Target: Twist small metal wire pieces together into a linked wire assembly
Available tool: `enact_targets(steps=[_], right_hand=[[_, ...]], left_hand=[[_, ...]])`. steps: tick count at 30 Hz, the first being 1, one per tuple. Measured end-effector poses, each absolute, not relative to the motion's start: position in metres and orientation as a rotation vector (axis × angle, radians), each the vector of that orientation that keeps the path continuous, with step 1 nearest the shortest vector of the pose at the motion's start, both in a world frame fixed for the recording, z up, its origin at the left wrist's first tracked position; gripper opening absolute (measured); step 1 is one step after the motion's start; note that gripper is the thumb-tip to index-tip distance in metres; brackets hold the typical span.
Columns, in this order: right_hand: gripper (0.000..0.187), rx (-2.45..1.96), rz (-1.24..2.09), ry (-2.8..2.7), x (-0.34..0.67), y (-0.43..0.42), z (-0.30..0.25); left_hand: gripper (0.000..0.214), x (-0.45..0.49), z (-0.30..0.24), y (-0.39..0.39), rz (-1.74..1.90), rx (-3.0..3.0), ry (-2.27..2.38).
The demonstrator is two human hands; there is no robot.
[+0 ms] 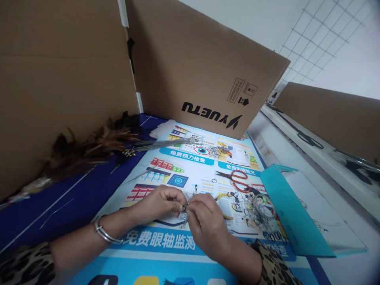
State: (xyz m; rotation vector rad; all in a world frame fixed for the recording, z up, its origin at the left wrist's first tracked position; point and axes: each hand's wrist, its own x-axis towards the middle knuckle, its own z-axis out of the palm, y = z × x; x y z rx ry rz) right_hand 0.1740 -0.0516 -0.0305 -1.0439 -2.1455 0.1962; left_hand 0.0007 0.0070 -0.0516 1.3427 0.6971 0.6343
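My left hand and my right hand meet over the printed sheet, fingertips pinched close together. Between them is something small and dark, mostly covered by the fingers; I cannot make out its kind. Thin wire-like strands show just below the fingertips. Right of my hands lies a pair of pliers with yellow handles, partly hidden by my right hand. Red-handled scissors rest beyond them, blades pointing left. A tangle of wire and small rings is spread further right.
Brown feathers and a bundle of thin metal wires lie at the back left. Cardboard panels wall off the back and left. An open teal box stands on the right, with thin wire pieces inside.
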Motion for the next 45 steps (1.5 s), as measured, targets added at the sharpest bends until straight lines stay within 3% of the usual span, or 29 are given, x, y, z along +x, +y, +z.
enact_targets(steps=[31,45], right_hand=[[0.011,-0.964,0.083,-2.477,0.193,-0.042,-0.015],[0.017,-1.139,-0.065,-2.438,0.193,-0.038,-0.021]], left_hand=[[0.009,0.002,-0.057,0.0,0.479,1.282,0.665],[0.014,0.004,-0.036,-0.011,0.618,2.134,0.913]])
